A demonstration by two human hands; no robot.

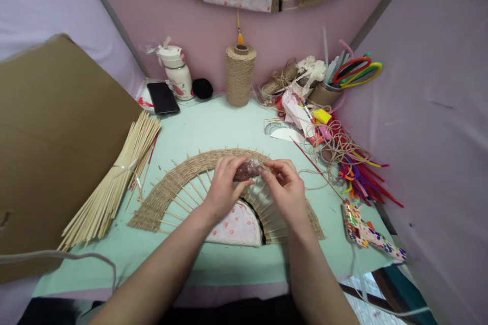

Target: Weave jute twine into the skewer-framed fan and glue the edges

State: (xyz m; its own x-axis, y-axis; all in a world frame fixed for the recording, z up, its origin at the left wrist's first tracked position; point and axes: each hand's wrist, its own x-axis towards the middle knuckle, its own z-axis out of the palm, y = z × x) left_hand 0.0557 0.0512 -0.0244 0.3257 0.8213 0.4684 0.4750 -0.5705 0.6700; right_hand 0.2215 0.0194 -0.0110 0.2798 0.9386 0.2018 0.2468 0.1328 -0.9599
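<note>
A half-round woven fan piece (pixel 168 190) lies on the pale green table (pixel 213 127), with wooden spokes, a jute band and a white floral fabric centre (pixel 238 226). Above its middle, my left hand (pixel 223 185) and my right hand (pixel 284 185) meet. Both pinch a small dark reddish packet in crinkly clear wrap (pixel 247 169). The left fingers close on its left end. At its right end the right thumb and fingers are pressed together.
A bundle of wooden sticks (pixel 114 183) lies at left beside a cardboard sheet (pixel 49 132). A jute spool (pixel 240 76), bottle (pixel 177 73) and phone (pixel 163 97) stand at the back. Pipe cleaners and twine (pixel 354 162) clutter the right. A patterned glue gun (pixel 366 233) lies near the right edge.
</note>
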